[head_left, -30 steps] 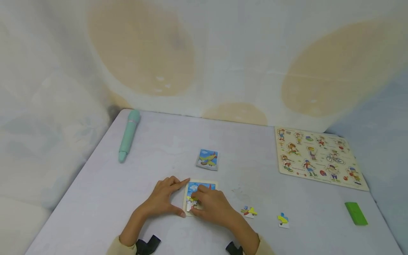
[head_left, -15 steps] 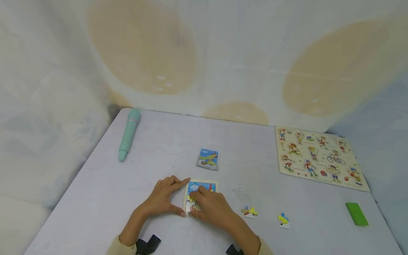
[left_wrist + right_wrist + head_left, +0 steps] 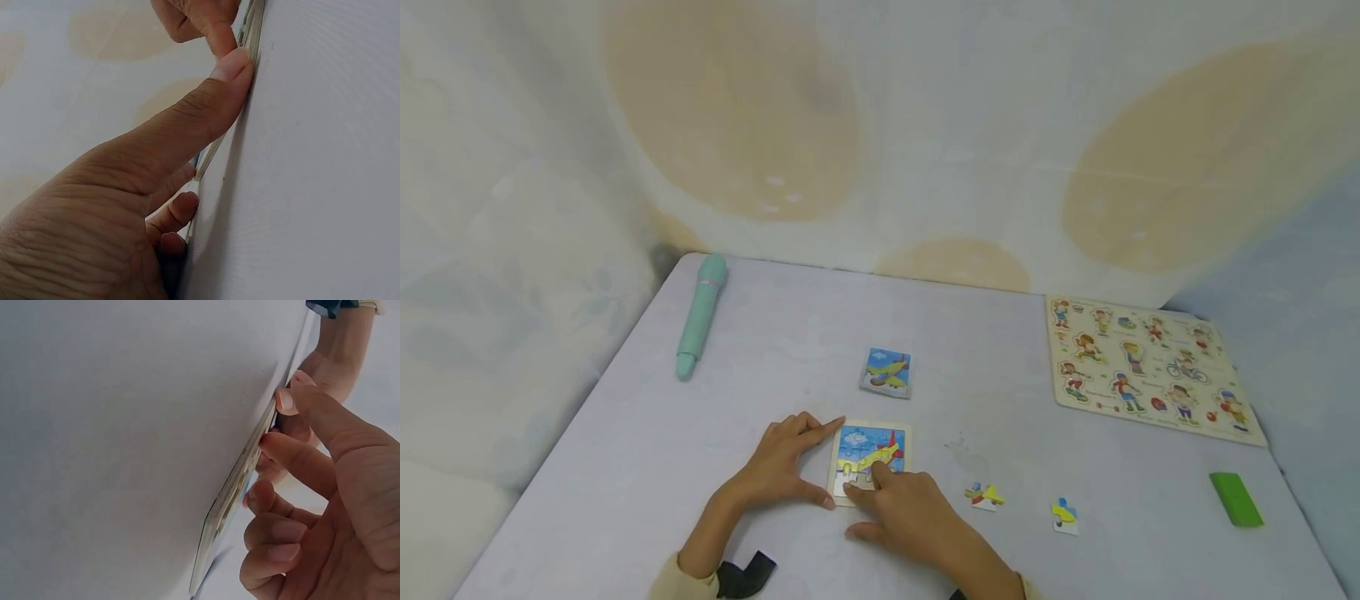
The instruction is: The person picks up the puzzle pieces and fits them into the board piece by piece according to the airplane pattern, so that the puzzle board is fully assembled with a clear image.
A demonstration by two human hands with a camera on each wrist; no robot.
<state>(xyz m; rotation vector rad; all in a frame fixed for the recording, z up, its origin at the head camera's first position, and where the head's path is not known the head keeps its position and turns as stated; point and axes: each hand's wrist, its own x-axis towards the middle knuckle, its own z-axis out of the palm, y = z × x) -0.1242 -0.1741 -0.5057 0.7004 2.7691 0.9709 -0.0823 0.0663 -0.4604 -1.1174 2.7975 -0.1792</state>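
A small jigsaw tray (image 3: 909, 442) with a wooden rim lies flat on the table, its airplane picture pieces (image 3: 855, 443) set inside. My left hand (image 3: 781, 465) braces the tray's left side, index finger at the far corner and thumb at the near corner. In the left wrist view that thumb (image 3: 200, 103) presses the tray's edge. My right hand (image 3: 913, 512) holds nothing; its index fingertip touches the pieces near the tray's bottom row, with the thumb stretched off to the side. Two loose jigsaw pieces lie to the right, one nearer (image 3: 984, 497) and one farther (image 3: 1064, 517).
Behind the tray lies a small square packet (image 3: 886, 372) with the same airplane picture. A mint-green microphone-shaped object (image 3: 702, 317) lies at the left. At the right are a wooden board with children figures (image 3: 1150, 367) and a green block (image 3: 1237, 499).
My right hand has drawn back toward me and its thumb has come away from the tray, uncovering more of the airplane picture. The left hand has stayed in place.
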